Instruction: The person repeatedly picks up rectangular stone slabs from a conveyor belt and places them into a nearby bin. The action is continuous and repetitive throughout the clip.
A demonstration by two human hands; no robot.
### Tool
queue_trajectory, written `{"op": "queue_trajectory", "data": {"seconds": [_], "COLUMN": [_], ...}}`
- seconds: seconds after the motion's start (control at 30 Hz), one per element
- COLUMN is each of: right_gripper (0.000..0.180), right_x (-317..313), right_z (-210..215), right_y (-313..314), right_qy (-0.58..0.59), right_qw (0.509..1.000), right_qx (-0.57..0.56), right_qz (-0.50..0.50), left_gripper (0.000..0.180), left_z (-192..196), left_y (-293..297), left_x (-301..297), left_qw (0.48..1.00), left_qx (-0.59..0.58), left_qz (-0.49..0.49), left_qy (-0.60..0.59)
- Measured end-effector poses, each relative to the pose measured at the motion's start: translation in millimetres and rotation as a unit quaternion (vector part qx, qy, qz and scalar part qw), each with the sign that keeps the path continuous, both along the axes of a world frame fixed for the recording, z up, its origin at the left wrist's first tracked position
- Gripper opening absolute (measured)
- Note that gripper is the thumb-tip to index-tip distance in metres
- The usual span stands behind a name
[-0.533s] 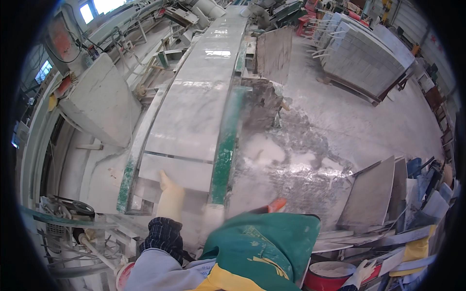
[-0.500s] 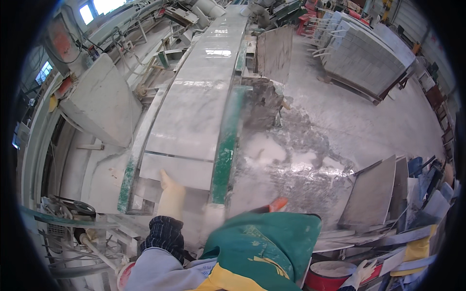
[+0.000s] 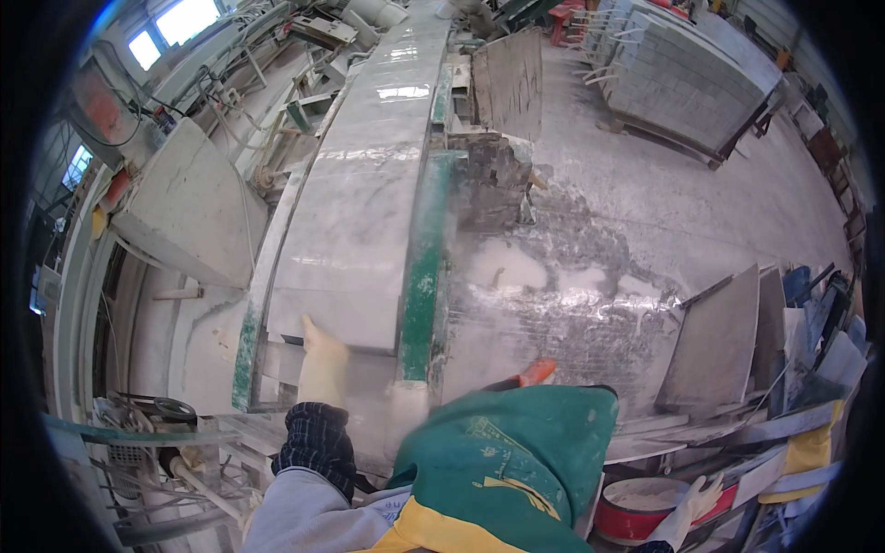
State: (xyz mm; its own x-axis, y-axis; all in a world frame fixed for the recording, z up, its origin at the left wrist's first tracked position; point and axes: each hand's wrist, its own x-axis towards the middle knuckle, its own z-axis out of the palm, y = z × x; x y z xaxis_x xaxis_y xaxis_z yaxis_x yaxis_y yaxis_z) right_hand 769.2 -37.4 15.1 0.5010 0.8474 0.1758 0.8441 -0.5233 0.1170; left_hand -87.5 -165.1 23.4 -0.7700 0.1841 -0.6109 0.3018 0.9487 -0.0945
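Observation:
My left hand [image 3: 324,358], in a cream glove, is at the near edge of a pale, grey-veined stone slab [image 3: 355,318]. One digit lies on the slab's top; the other fingers are hidden, and the hand appears to grip the edge. The slab lies on a long bed between green side rails [image 3: 422,276], in line with more wet, shiny slabs [image 3: 369,180]. Far to the lower right, my right hand [image 3: 697,505], also gloved, hangs with its fingers apart over a red tub [image 3: 636,527]. It holds nothing that I can see.
A green and yellow apron [image 3: 516,452] covers my front, with an orange boot tip [image 3: 537,371] beyond it. Wet floor [image 3: 572,323] lies right of the bed. Leaning panels [image 3: 710,341] and offcuts stand at right. A stack of slabs [image 3: 682,88] stands at far right.
The dark gap between the near slab and the one beyond it has gone; my left hand has pushed the near slab forward. The view has shifted slightly. My right hand still hangs low at right.

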Motion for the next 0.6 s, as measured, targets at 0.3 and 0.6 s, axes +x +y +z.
{"op": "queue_trajectory", "data": {"seconds": [0.3, 0.6], "right_gripper": [0.058, 0.053], "right_x": [-25.6, -16.7], "right_z": [12.0, 26.0], "right_y": [-7.2, -8.2], "right_qy": [0.000, -0.075], "right_qw": [1.000, 0.993], "right_qx": [-0.013, 0.080], "right_qz": [-0.003, 0.046], "left_gripper": [0.052, 0.053], "left_z": [-0.5, -4.7], "left_y": [2.2, 4.4], "left_x": [0.1, -13.0], "left_qw": [0.975, 0.926], "left_qx": [-0.135, -0.262], "left_qz": [-0.176, -0.271], "left_qy": [0.015, 0.019]}}
